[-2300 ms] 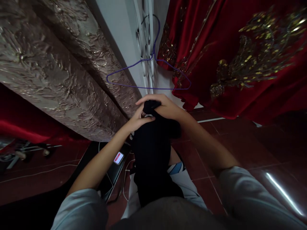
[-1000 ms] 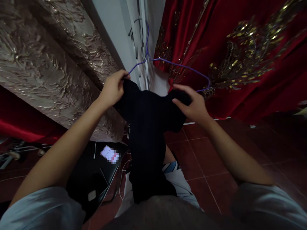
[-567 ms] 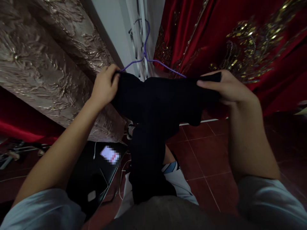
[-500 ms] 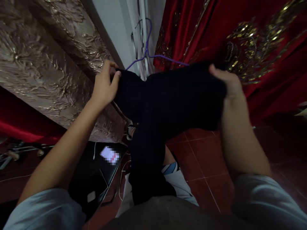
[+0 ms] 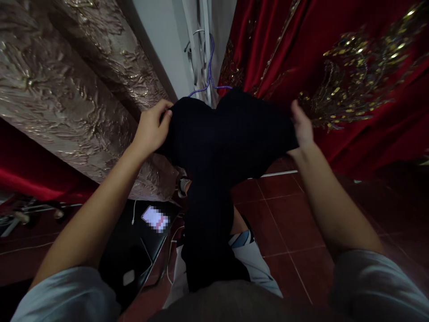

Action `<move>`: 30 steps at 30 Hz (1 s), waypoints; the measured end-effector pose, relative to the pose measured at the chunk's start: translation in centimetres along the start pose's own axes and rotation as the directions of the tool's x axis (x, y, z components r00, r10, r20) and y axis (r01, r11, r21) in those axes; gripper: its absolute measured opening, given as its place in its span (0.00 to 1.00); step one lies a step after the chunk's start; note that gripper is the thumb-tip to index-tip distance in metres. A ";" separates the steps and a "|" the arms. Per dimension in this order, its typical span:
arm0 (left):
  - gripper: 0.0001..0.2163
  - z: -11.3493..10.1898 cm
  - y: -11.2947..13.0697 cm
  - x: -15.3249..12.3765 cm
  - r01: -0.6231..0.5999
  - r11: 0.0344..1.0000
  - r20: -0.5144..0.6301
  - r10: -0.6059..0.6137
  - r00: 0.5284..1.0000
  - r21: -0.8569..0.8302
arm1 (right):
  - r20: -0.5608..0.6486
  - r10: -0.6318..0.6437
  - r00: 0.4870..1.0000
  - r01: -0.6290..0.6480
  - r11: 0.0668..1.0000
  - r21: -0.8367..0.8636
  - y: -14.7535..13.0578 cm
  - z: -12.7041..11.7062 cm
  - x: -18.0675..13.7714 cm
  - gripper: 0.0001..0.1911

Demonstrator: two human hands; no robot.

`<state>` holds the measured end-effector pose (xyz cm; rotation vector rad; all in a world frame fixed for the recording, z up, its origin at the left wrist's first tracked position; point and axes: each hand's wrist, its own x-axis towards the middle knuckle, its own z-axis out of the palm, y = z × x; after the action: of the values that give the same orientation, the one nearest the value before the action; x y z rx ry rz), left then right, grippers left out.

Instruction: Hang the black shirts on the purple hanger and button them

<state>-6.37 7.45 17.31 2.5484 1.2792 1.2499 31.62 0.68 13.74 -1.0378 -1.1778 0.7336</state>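
A black garment (image 5: 221, 138) is draped over a purple wire hanger (image 5: 209, 71) that hangs from a white door fitting; only the hanger's hook and neck show above the cloth. My left hand (image 5: 151, 129) pinches the garment's left shoulder edge. On the right, my right hand (image 5: 300, 125) rests flat against the garment's right shoulder, fingers stretched out. The rest of the garment hangs down toward my lap.
A red gown with gold embroidery (image 5: 335, 67) hangs close on the right. Beige embossed fabric (image 5: 73, 89) hangs on the left. Below lie a phone (image 5: 155, 218) on a black surface, white cables, and red floor tiles (image 5: 288, 210).
The garment went from bunched between both hands to spread across the hanger. My hands moved apart to its two shoulders, and my right hand has let go its grip and lies flat on the cloth.
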 end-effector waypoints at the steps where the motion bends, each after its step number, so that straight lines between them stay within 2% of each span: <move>1: 0.11 0.2 0.0 0.0 0.011 1.000 -0.009 -0.011 1.000 -0.016 | 0.093 0.103 0.990 -0.107 0.994 0.038 -0.9 -0.3 -0.1 0.20; 3: 0.11 0.6 0.5 0.2 0.009 0.998 -0.051 -0.012 0.999 -0.060 | 0.272 0.245 0.930 -0.278 0.956 0.092 -3.0 -0.6 -0.7 0.12; 4: 0.10 0.7 0.9 0.3 -0.007 0.996 -0.083 -0.001 0.997 -0.086 | 0.308 0.250 0.918 -0.294 0.950 0.106 -4.1 -0.5 -1.1 0.09; 6: 0.11 0.8 1.9 0.4 -0.061 0.989 -0.153 0.040 0.987 -0.135 | 0.285 0.186 0.940 -0.229 0.965 0.125 -5.9 -0.1 -2.0 0.06; 9: 0.13 0.3 4.0 0.1 -0.134 0.968 -0.218 0.087 0.972 -0.214 | 0.171 0.016 0.985 -0.037 0.992 0.121 -7.4 0.8 -3.6 0.03; 11: 0.13 -0.1 5.7 -0.4 -0.134 0.937 -0.211 0.067 0.975 -0.322 | 0.185 -0.080 0.980 0.060 0.992 0.115 -7.8 1.7 -5.4 0.02; 12: 0.13 -0.4 6.6 -0.7 -0.101 0.902 -0.165 0.034 0.986 -0.419 | 0.243 -0.114 0.963 0.094 0.991 0.092 -8.0 2.2 -6.4 0.04; 13: 0.15 -0.6 7.6 -1.1 -0.042 0.843 -0.092 -0.009 0.996 -0.536 | 0.343 -0.141 0.929 0.134 0.990 0.045 -8.1 2.8 -7.6 0.07; 14: 0.16 -0.8 8.5 -1.5 0.045 0.759 0.004 -0.056 0.998 -0.650 | 0.472 -0.152 0.869 0.183 0.983 -0.021 -8.3 3.4 -8.8 0.11; 15: 0.17 -1.0 9.4 -2.0 0.154 0.660 0.115 -0.103 0.988 -0.735 | 0.613 -0.140 0.778 0.244 0.966 -0.089 -8.4 4.1 -9.8 0.15; 16: 0.16 -1.3 10.3 -2.6 0.269 0.562 0.224 -0.148 0.963 -0.782 | 0.741 -0.101 0.664 0.305 0.941 -0.145 -8.6 4.8 -10.7 0.17; 18: 0.12 -2.1 11.4 -4.2 0.466 0.412 0.401 -0.238 0.884 -0.783 | 0.886 -0.018 0.463 0.381 0.907 -0.181 -8.5 5.8 -11.7 0.17; 19: 0.11 -2.6 11.7 -5.2 0.550 0.360 0.478 -0.274 0.835 -0.754 | 0.914 -0.006 0.406 0.384 0.908 -0.165 -8.2 6.1 -11.6 0.16; 20: 0.11 -3.1 11.7 -6.1 0.622 0.323 0.553 -0.285 0.783 -0.714 | 0.922 -0.018 0.388 0.381 0.914 -0.142 -7.8 6.3 -11.2 0.15; 21: 0.11 -3.7 11.6 -7.0 0.678 0.307 0.618 -0.277 0.735 -0.668 | 0.911 -0.050 0.410 0.384 0.915 -0.123 -7.2 6.3 -10.4 0.14; 22: 0.10 -4.4 11.3 -7.9 0.716 0.321 0.670 -0.260 0.696 -0.620 | 0.878 -0.096 0.469 0.401 0.909 -0.115 -6.4 6.2 -9.5 0.15; 24: 0.07 -5.7 10.5 -9.2 0.739 0.430 0.731 -0.225 0.644 -0.519 | 0.754 -0.178 0.633 0.438 0.885 -0.159 -4.3 5.9 -7.4 0.20; 25: 0.07 -6.3 10.0 -9.6 0.720 0.513 0.740 -0.219 0.636 -0.468 | 0.678 -0.194 0.709 0.432 0.879 -0.201 -3.1 5.8 -6.5 0.26; 26: 0.09 -6.9 9.4 -9.7 0.679 0.600 0.729 -0.220 0.648 -0.423 | 0.629 -0.180 0.757 0.403 0.886 -0.231 -1.8 5.7 -5.8 0.31; 27: 0.10 -7.3 8.7 -9.7 0.621 0.682 0.699 -0.223 0.679 -0.386 | 0.607 -0.141 0.782 0.349 0.906 -0.239 -0.7 5.6 -5.3 0.32; 28: 0.11 -7.6 8.0 -9.5 0.549 0.753 0.650 -0.219 0.728 -0.362 | 0.617 -0.078 0.783 0.274 0.934 -0.230 0.4 5.6 -5.0 0.28; 30: 0.11 -7.8 6.4 -8.8 0.406 0.848 0.501 -0.203 0.842 -0.340 | 0.653 0.071 0.754 0.063 0.982 -0.180 1.9 5.5 -5.0 0.18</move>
<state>-10.35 -5.23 19.18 2.0314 1.0977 0.7134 25.13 -1.67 10.34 -0.9589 -1.8903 1.0547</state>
